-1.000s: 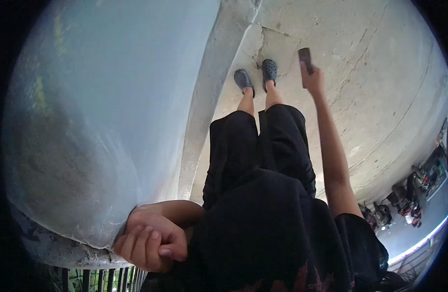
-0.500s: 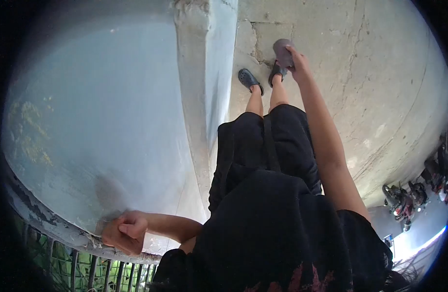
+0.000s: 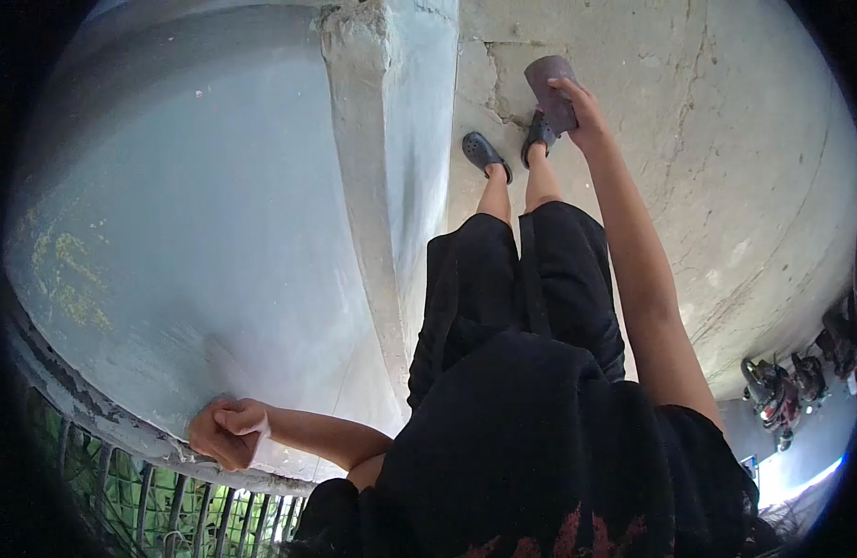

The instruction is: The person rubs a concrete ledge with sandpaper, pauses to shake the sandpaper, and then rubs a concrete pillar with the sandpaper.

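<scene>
My left hand (image 3: 228, 434) rests against the pale blue-grey wall (image 3: 233, 214) at the lower left, close to its chipped edge beside the bars. Its fingers are curled closed, and anything inside them is hidden. In my right hand (image 3: 582, 113), held out low above my feet, is a purple-grey rectangular piece (image 3: 552, 91) with a curved end, gripped along its side with the thumb over its face. Its exact kind does not show.
A raised pillar (image 3: 359, 177) divides the wall from the cracked concrete floor (image 3: 726, 158). My feet wear dark clogs (image 3: 485, 152). Metal bars (image 3: 174, 510) with green leaves behind them line the lower left. Parked motorbikes (image 3: 773, 395) stand at the far right.
My right hand has moved slightly up and right, and the purple-grey piece has turned to show more of its face. My left hand stays closed at the wall, shifted slightly.
</scene>
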Demonstrator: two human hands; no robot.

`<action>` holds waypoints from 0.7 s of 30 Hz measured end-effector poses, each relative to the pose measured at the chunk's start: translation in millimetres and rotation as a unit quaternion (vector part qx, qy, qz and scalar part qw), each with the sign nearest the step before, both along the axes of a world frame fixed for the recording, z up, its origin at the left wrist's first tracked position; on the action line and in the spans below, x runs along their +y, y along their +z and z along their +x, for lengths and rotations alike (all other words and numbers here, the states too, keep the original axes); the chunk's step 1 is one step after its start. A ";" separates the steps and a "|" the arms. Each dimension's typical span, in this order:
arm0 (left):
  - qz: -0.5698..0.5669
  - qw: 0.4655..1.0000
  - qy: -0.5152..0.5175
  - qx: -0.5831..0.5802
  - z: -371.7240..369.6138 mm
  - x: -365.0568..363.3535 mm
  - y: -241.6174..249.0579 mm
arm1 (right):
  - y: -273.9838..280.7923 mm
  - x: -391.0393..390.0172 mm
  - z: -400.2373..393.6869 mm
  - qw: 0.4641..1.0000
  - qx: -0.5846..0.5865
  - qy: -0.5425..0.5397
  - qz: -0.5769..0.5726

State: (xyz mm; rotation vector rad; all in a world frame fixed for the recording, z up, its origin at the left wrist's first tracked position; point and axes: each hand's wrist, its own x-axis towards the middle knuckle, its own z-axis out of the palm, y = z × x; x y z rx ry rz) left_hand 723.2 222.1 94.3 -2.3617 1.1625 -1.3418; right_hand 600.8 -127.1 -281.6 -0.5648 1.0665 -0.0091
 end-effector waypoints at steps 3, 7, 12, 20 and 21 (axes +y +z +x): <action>0.002 1.000 -0.016 0.011 1.0 -1.3 -2.4 | 3.9 -0.6 10.9 0.999 -0.032 0.011 0.039; 0.023 1.000 -0.007 0.015 0.2 -3.9 0.1 | 17.7 18.9 40.3 0.998 -0.017 0.036 0.041; 0.005 0.995 0.013 0.103 -4.3 -4.5 8.3 | 11.3 64.3 88.6 0.971 -0.013 0.145 -0.192; -0.074 0.981 -0.076 0.163 -31.9 24.5 38.5 | 29.2 118.0 159.0 0.823 -0.064 0.033 -0.564; 0.017 0.967 -0.030 0.252 -27.3 8.6 33.3 | 25.2 119.1 167.4 0.791 -0.093 -0.006 -0.604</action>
